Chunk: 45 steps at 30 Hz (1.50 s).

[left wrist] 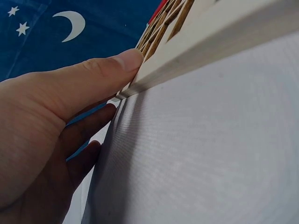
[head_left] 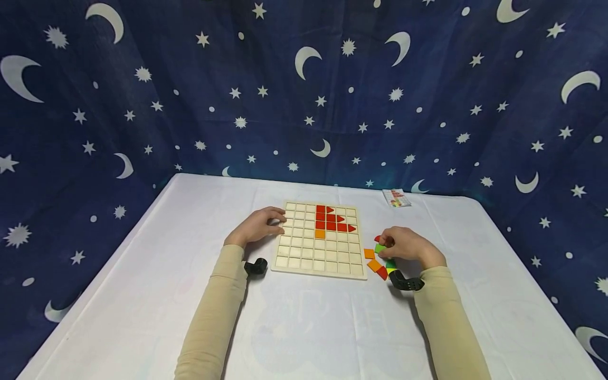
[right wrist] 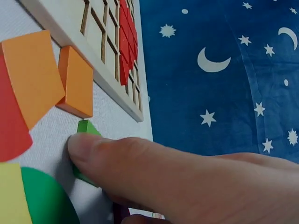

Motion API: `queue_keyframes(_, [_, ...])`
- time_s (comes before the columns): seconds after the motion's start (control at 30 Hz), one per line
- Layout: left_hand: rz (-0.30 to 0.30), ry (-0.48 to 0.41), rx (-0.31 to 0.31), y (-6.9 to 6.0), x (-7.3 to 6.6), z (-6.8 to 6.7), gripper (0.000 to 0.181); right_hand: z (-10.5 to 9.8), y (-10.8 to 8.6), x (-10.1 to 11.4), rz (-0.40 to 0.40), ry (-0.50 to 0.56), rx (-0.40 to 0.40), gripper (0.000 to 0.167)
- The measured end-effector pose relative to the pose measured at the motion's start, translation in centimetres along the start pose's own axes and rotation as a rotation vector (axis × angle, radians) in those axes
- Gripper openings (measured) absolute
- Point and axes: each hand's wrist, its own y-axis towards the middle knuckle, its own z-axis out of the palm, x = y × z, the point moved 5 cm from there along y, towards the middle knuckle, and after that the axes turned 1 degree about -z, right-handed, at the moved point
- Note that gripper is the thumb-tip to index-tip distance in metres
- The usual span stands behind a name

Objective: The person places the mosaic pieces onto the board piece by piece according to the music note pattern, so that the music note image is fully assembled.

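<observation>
The wooden grid board (head_left: 295, 253) lies on the white cloth, bearing several red pieces (head_left: 331, 217) and one orange square (head_left: 320, 234). At its left edge is my left hand (head_left: 256, 226); in the left wrist view its thumb (left wrist: 130, 59) touches the board's rim (left wrist: 187, 58), the other fingers loosely bent. Right of the board, my right hand (head_left: 410, 246) pinches a light green piece (head_left: 379, 248) among the loose pieces. In the right wrist view the thumb (right wrist: 88, 148) covers much of that green piece (right wrist: 87, 126); the index fingertip is hidden.
Beside the board's right edge lie loose orange squares (head_left: 369, 254), a red piece (head_left: 382, 273), and a dark green piece (right wrist: 46, 196) next to a yellow one (right wrist: 14, 193). A printed card (head_left: 397, 198) lies at the back right, before a starry blue curtain (head_left: 285, 105).
</observation>
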Motion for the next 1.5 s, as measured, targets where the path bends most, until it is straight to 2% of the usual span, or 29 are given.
queue_keyframes(0.2, [-0.021, -0.002, 0.003, 0.1, 0.1, 0.0, 0.038, 0.0, 0.2, -0.4, 0.002, 0.008, -0.003, 0.018])
queue_keyframes(0.37, [-0.013, -0.004, 0.004, 0.1, 0.1, 0.1, 0.038, -0.3, 0.4, 0.5, -0.069, 0.014, -0.084, 0.02])
queue_keyframes(0.5, [-0.007, -0.006, 0.002, 0.0, -0.1, 0.0, 0.038, 0.1, 1.0, 3.1, -0.17, 0.039, -0.136, 0.023])
queue_keyframes(0.67, [-0.013, -0.009, 0.001, -0.1, -0.2, -0.1, 0.038, 1.6, 2.6, 7.3, -0.304, 0.0, -0.106, 0.021])
queue_keyframes(0.8, [-0.01, -0.014, 0.004, 0.0, -0.1, 0.0, 0.038, 2.4, 3.8, 9.8, -0.346, -0.054, -0.112, 0.021])
queue_keyframes(1.0, [-0.006, -0.014, 0.003, 0.1, -0.2, 0.0, 0.037, 3.1, 4.7, 11.6, -0.331, -0.118, -0.146, 0.029])
queue_keyframes(1.23, [-0.01, -0.008, 0.004, 0.1, -0.3, 0.0, 0.036, 3.6, 4.8, 11.8, -0.34, -0.145, -0.157, 0.017])
queue_keyframes(1.5, [-0.012, -0.012, 0.004, 0.1, -0.3, -0.1, 0.037, 3.3, 4.4, 11.7, -0.346, -0.125, -0.176, 0.02])
